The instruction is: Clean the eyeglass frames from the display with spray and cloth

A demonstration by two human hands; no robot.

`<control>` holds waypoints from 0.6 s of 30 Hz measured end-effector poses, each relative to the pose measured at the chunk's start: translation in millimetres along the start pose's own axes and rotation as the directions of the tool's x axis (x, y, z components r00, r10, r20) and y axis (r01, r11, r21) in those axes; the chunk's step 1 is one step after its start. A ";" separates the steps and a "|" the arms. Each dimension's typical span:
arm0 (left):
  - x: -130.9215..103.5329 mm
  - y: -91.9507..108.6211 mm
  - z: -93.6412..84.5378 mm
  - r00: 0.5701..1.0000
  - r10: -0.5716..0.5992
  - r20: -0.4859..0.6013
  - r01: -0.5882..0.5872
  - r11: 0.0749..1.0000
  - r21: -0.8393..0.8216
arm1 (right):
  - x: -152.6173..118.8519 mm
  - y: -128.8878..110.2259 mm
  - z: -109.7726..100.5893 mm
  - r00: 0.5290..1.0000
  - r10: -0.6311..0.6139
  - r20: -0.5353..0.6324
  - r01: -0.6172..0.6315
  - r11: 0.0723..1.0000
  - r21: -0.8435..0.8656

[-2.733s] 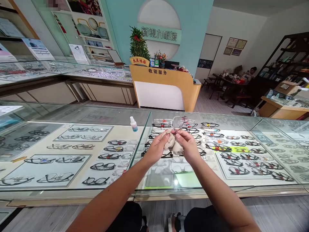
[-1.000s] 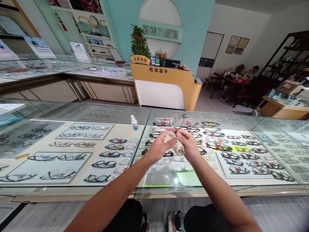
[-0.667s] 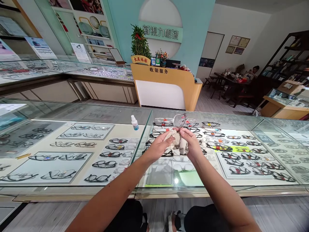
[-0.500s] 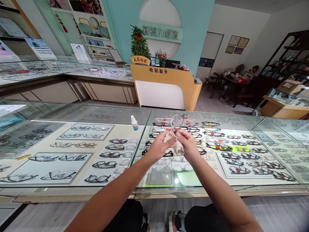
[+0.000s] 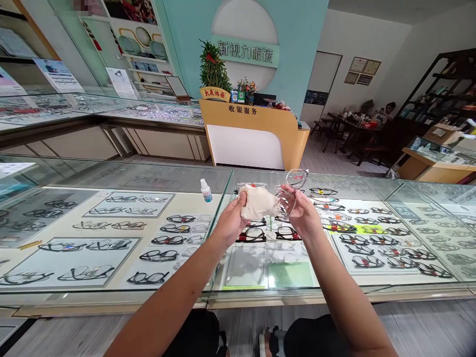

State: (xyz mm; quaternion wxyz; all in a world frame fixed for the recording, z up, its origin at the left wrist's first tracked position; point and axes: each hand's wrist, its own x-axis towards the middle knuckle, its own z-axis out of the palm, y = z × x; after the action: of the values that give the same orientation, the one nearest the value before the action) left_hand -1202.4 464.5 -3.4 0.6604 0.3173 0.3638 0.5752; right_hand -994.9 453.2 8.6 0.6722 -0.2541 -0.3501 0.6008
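Note:
Above the glass display counter, my left hand (image 5: 231, 220) is closed on a cream cleaning cloth (image 5: 257, 202), the thumb pressed over its near edge. To the right of the cloth, my right hand (image 5: 303, 213) grips a pair of clear-framed eyeglasses (image 5: 296, 177). One round lens rises above the fingers; the rest of the frame is partly hidden by them. The cloth's right edge lies close to the glasses, and I cannot tell whether they touch. A small white spray bottle (image 5: 206, 190) with blue in its lower part stands on the counter, left of my hands.
Under the counter's glass lie rows of eyeglasses (image 5: 366, 239) on pale trays. Its front edge (image 5: 297, 297) runs between me and the goods. Beyond stands a wooden cashier desk (image 5: 253, 119) with a plant (image 5: 213, 69). A person (image 5: 386, 115) sits at a far table on the right.
My hands have moved apart. The cloth, bunched at the glasses before, is now spread out to the left in my left hand. The glasses have shifted right with my right hand.

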 end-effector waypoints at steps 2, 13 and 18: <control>1.1 1.1 0.0 0.999 -0.002 -0.039 0.001 1.000 -0.020 | 0.6 -0.1 -1.9 1.000 -0.009 0.003 0.009 1.000 -0.004; -4.1 8.0 1.3 0.999 -0.012 -0.031 0.009 0.998 -0.068 | -2.3 0.4 -1.0 0.998 0.015 0.067 -0.013 0.999 -0.037; -2.0 9.6 -0.4 0.999 0.038 0.002 -0.037 0.995 -0.096 | -5.3 -3.0 -0.6 0.994 0.041 0.106 -0.027 0.991 -0.131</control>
State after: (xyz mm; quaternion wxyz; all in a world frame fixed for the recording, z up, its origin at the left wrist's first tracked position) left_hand -1207.9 463.8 4.6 0.6647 0.2930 0.3283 0.6037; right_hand -992.7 447.6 9.7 0.6241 -0.2702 -0.4199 0.6010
